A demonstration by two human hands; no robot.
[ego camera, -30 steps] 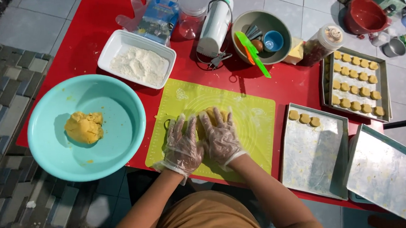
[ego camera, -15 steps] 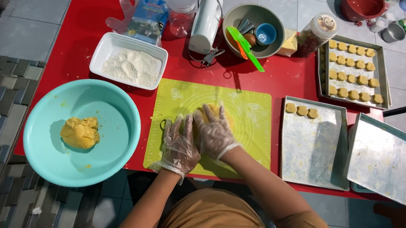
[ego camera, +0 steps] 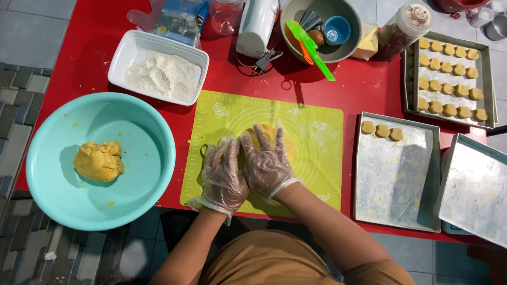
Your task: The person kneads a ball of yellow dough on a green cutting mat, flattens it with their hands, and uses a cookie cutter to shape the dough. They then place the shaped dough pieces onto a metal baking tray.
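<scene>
Red tabletop, green mat (ego camera: 319, 156): my left hand (ego camera: 225, 175) and right hand (ego camera: 266, 162) lie flat, fingers spread, gripping nothing, on soft, pliable, probably sticky yellow dough (ego camera: 276, 136), best pressed from above.

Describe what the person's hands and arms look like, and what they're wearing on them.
Both the left hand and the right hand wear thin, clear, crinkly plastic gloves, loose around the fingers and ending in baggy cuffs at the wrists. Above the cuffs the forearms are bare: no sleeves, watch or jewellery show. The person's top, seen at the bottom of the view, is brownish orange.
</scene>
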